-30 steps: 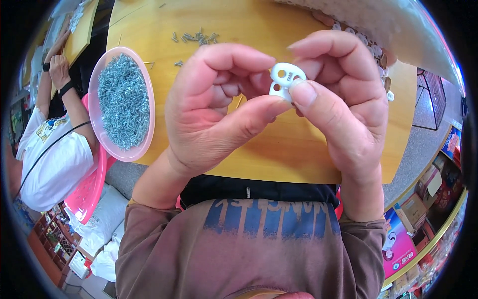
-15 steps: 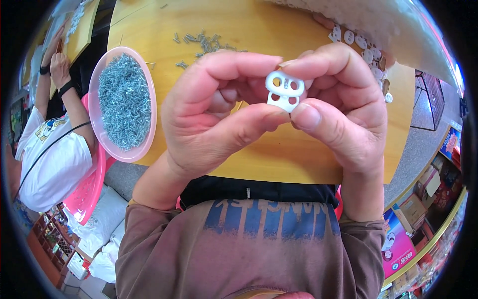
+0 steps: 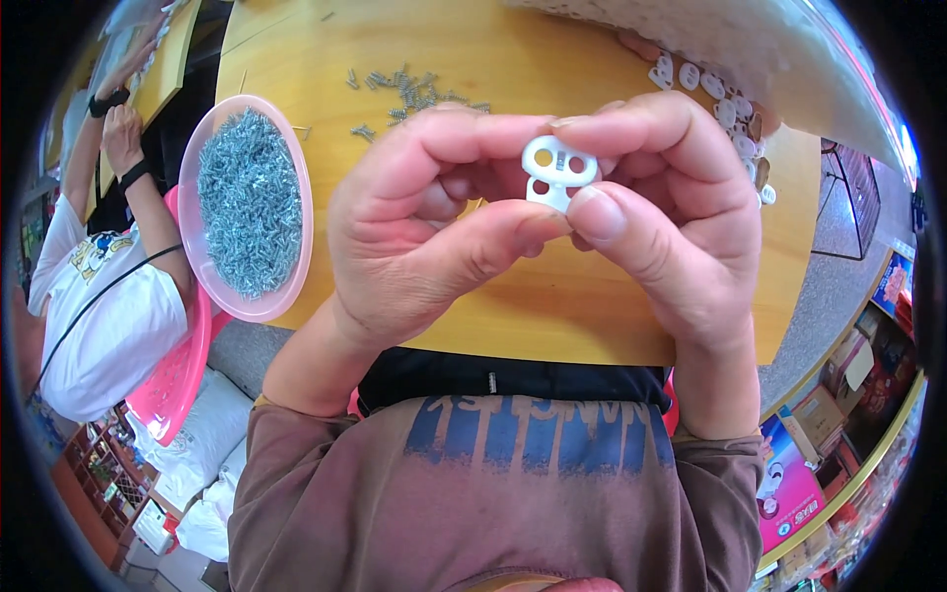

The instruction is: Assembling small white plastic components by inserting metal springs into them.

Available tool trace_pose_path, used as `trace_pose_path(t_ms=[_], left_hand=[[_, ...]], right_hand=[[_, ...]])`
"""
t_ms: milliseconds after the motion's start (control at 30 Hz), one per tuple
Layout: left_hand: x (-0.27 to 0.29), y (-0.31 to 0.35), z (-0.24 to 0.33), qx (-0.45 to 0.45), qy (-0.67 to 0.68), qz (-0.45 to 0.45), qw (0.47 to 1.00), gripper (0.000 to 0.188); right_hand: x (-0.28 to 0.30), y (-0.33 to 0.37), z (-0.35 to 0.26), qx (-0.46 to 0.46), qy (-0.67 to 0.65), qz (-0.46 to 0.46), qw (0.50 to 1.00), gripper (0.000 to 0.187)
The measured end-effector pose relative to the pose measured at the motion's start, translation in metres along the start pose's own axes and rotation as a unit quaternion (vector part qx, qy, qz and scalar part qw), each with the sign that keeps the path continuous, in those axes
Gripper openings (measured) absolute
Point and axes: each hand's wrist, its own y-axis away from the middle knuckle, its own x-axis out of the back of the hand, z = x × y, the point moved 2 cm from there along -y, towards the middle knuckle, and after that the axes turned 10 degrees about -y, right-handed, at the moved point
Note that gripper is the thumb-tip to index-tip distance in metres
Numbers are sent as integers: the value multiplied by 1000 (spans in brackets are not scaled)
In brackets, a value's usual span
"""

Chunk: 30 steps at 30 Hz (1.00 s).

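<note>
Over the table, my two hands pinch a white plastic cord lock (image 3: 560,158) between thumbs and index fingers. Its rounded upper piece has two holes with a small metal spring showing between them, and a narrower lower piece with holes sticks out below. My left hand (image 3: 419,212) grips it from the left, thumb under the lower end. My right hand (image 3: 681,212) holds the other side, its thumb partly covering the lower piece. Beyond my left hand lies a loose heap of small metal springs (image 3: 419,91). Left of that hand, a pink bowl (image 3: 306,212) holds a mass of springs (image 3: 249,202).
More white cord lock pieces (image 3: 725,113) lie at the table's far right, beside a large translucent bag (image 3: 730,39). The wooden table (image 3: 533,306) ends just before my body. At the left, another person (image 3: 113,306) sits by a pink chair (image 3: 173,380). Boxes on shelves (image 3: 824,414) stand right.
The cord lock has shifted slightly up and left in my fingers. My right thumb has moved up and covers more of its lower piece. Both hands keep their pinch.
</note>
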Motion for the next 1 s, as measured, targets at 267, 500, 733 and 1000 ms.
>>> trace_pose_path(t_ms=[267,500,733,1000], left_hand=[[4,-2,-1,-50,-14,-12,999,34],[8,-2,-3,-93,-38,-52,994,31],[8,-2,-3,-106,-35,-57,992,31],[4,-1,0,-82,29,-22,996,27]], right_hand=[[0,0,6,140,219,-69,963,25],[-3,2,9,138,204,-67,967,25],[-3,2,11,131,151,-67,977,27],[-3,-1,13,124,71,-78,987,30]])
